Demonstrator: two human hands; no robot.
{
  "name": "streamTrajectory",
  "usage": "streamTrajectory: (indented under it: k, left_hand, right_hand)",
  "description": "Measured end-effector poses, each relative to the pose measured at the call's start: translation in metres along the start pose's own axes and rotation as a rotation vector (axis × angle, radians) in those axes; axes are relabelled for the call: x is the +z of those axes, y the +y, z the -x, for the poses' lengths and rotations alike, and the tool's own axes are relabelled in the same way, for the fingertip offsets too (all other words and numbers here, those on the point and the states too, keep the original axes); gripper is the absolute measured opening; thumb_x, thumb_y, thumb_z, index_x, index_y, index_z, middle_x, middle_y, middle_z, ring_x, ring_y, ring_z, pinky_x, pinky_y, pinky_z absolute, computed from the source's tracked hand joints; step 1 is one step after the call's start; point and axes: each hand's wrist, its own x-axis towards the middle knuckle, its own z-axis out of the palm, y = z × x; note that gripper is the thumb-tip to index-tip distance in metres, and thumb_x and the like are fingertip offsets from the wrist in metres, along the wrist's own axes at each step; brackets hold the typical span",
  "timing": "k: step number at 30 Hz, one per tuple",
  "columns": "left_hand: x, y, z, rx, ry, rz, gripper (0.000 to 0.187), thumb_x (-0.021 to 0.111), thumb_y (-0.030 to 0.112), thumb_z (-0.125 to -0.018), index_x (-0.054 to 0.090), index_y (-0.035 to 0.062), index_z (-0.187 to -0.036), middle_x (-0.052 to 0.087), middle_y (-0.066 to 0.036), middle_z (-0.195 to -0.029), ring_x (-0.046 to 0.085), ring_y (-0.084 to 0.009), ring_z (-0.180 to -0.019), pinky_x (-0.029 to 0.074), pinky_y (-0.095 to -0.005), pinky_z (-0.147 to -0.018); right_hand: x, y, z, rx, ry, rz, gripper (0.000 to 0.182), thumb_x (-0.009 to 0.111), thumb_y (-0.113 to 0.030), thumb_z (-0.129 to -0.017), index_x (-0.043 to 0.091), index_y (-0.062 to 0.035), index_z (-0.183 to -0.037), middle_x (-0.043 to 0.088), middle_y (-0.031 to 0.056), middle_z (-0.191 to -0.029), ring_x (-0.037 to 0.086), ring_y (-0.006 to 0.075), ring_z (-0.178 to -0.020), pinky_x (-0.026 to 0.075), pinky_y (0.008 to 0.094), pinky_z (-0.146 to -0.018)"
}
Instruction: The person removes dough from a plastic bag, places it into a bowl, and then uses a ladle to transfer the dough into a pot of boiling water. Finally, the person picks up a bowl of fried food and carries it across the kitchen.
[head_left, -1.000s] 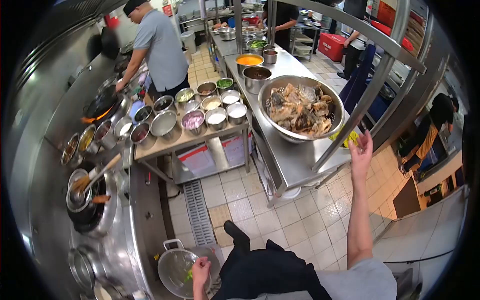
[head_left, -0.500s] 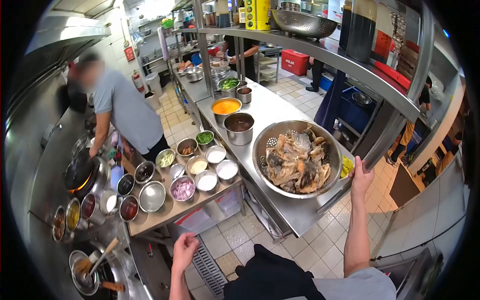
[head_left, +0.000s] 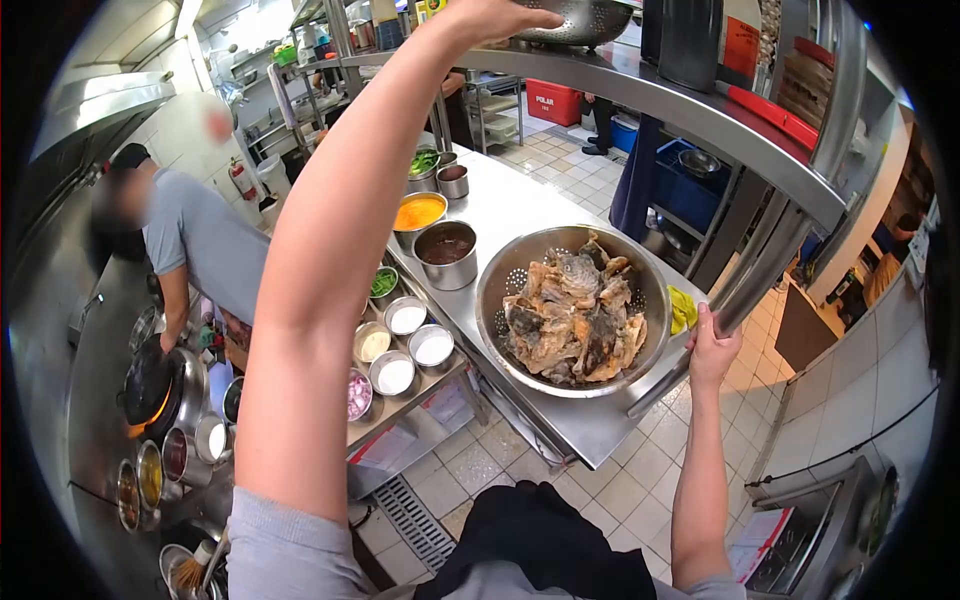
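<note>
My left hand (head_left: 492,20) is raised to the overhead shelf, fingers stretched over the rim of a perforated metal colander (head_left: 585,24). Part of this hand is cut off by the top of the view. Low on the right, my right hand (head_left: 713,352) is closed on the counter edge, close to the foot of a metal post (head_left: 765,265). A yellow cloth (head_left: 682,311) lies beside it. On the steel counter (head_left: 590,435), a large perforated bowl (head_left: 488,335) holds browned fish pieces (head_left: 575,320).
Pots of orange liquid (head_left: 420,212) and dark sauce (head_left: 445,250) stand on the counter. A lower table holds several tubs of white powder (head_left: 432,345) and chopped ingredients. At left, a co-worker (head_left: 205,235) bends over a wok (head_left: 155,385) with flame beneath. A floor drain (head_left: 415,525) lies below.
My left hand has risen from low in front of me to the colander on the shelf. My right hand stays at the counter edge. The co-worker bends lower over the wok.
</note>
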Motion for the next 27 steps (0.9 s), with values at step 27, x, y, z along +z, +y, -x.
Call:
streamTrajectory:
  k: [27]
  left_hand:
    - [-0.087,0.026,0.150,-0.068,0.214,0.248,0.039,0.079,0.028,-0.074,0.069,-0.0011,-0.098,0.072,-0.007,-0.085,0.065,-0.0156,-0.073,0.051,-0.0298,-0.068]
  right_hand:
    - [-0.002,0.005,0.000,-0.045,-0.022,0.063,0.023,0.066,-0.014,-0.090,0.048,-0.0069,-0.078,0.045,-0.0038,-0.055,0.043,0.0039,-0.043,0.034,0.0203,-0.039]
